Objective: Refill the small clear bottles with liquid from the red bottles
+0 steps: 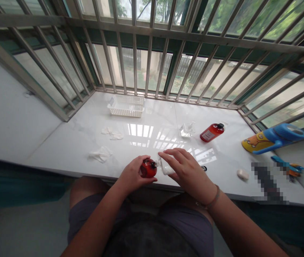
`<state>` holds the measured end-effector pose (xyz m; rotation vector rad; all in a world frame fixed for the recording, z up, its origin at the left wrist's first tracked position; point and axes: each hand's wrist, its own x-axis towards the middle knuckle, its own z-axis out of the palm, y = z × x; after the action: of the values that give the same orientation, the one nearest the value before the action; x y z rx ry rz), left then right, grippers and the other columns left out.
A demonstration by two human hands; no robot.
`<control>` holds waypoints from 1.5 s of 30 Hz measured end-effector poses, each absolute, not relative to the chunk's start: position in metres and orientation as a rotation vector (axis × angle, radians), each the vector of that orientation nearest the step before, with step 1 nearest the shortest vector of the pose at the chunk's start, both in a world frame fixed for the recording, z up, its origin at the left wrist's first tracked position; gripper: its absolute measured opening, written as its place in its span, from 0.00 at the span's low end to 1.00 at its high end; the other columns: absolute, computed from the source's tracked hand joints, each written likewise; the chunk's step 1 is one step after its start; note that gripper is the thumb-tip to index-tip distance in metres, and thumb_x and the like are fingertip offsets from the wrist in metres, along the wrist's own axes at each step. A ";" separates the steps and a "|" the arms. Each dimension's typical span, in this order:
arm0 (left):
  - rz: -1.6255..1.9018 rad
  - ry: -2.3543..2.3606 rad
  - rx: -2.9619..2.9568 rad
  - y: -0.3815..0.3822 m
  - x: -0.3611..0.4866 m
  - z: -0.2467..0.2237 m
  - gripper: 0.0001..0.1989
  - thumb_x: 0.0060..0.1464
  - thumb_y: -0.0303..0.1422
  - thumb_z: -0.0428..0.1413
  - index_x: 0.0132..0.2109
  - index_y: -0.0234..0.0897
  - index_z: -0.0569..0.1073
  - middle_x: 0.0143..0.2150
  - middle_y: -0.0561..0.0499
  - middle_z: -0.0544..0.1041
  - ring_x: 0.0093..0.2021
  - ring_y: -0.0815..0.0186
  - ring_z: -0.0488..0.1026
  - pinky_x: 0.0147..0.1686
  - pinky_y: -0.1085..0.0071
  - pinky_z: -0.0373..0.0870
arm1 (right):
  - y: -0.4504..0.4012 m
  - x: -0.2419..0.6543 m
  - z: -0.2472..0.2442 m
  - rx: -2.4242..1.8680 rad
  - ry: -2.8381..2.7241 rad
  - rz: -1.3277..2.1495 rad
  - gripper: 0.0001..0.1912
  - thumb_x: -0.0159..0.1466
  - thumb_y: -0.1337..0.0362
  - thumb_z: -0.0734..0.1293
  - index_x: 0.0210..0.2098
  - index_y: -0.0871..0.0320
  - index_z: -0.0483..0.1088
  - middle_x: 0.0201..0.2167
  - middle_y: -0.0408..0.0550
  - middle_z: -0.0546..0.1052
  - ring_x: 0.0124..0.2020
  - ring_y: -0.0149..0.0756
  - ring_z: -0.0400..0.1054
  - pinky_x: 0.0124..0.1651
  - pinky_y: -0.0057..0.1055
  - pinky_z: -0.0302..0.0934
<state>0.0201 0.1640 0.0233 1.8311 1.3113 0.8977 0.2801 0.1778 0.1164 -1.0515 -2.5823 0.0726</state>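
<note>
My left hand [134,173] is wrapped round a red bottle [149,168], which lies tilted with its dark neck pointing right. In my right hand [186,169] is a small clear bottle [166,167], its mouth turned left towards the red bottle's neck. The two necks meet or nearly meet; whether they touch I cannot tell. Both hands are just over the front edge of the white counter [68,153]. Beside my right hand, partly hidden by it, lies a small black cap [204,168].
Behind stand a second red bottle [212,132], a clear square container [187,130] and a white basket [126,111]. Crumpled tissues [100,154] lie left. To the right are a blue and yellow water bottle [271,139], a small pale case [243,175] and a blue-orange item [288,166]. Window bars border the back.
</note>
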 end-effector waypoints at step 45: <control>0.917 1.311 1.806 0.165 0.020 0.022 0.42 0.44 0.44 0.78 0.63 0.46 0.72 0.60 0.45 0.80 0.60 0.49 0.80 0.64 0.52 0.76 | 0.178 0.282 0.117 -1.020 -2.621 -0.146 0.33 0.71 0.74 0.68 0.72 0.51 0.64 0.63 0.55 0.76 0.64 0.53 0.68 0.63 0.50 0.65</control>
<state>0.0197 0.1645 0.0221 1.8060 1.3107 0.9166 0.2823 0.1779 0.1169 -1.0203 -2.6210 -0.1464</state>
